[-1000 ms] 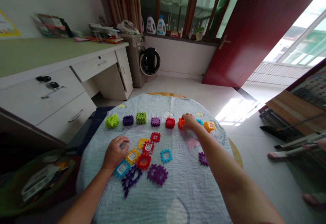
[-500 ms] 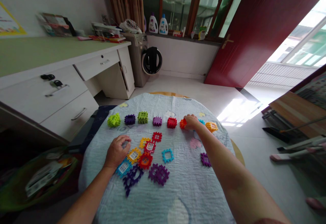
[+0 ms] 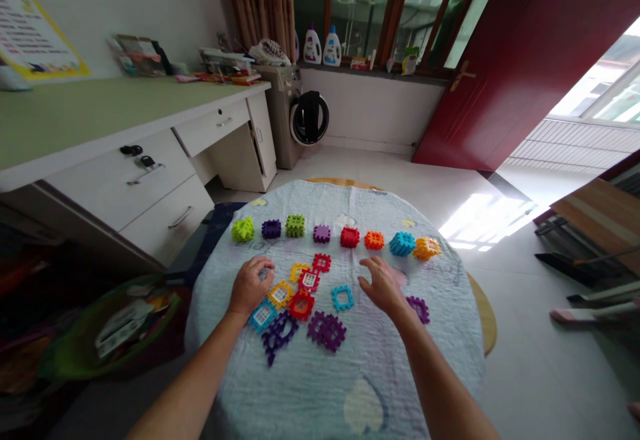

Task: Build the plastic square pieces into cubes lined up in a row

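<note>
A round table under a pale blue quilted cloth carries a far row of several plastic block cubes, from a lime cube on the left to an orange cube, a teal cube and a yellow-orange cube on the right. Flat interlocking tiles lie nearer: a teal frame, a red tile, a big purple tile. My left hand rests curled on the cloth beside the tile pile. My right hand hovers open just right of the teal frame, holding nothing.
A white desk with drawers stands to the left, a small washing machine behind it. A green basket sits on the floor at the left. A dark red door and wooden furniture are on the right.
My right hand let go of the orange cube in the far row and drew back toward me, opening above the tiles. The camera shifted, so everything moved right in view.
</note>
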The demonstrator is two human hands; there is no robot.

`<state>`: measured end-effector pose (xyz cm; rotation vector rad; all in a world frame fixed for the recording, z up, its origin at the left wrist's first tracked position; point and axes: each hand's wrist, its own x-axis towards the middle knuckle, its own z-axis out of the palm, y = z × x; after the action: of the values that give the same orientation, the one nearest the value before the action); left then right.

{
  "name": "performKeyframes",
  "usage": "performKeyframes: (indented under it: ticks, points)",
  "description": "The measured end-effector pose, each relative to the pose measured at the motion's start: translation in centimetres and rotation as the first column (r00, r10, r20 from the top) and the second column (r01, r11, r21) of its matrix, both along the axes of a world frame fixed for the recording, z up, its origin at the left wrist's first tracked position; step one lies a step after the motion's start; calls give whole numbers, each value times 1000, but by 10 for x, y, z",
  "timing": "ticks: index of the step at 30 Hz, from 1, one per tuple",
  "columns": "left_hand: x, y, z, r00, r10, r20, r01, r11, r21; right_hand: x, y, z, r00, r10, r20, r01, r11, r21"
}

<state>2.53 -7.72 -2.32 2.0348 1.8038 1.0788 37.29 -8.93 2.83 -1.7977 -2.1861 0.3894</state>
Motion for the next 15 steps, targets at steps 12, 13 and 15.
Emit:
performKeyframes:
  ticks: [12, 13, 15]
  points:
    - [-2, 1, 7, 996, -58, 74, 70, 984, -163, -19, -51, -46, 983, -170, -64, 177, 976, 130]
    - [-4, 0, 8, 993, -75, 89, 91, 977, -194, -19, -51, -45, 983, -173, -64, 180, 975, 130]
    - [-9, -5, 11, 987, -100, 126, 129, 960, -248, -19, -51, -45, 983, -174, -63, 181, 975, 130]
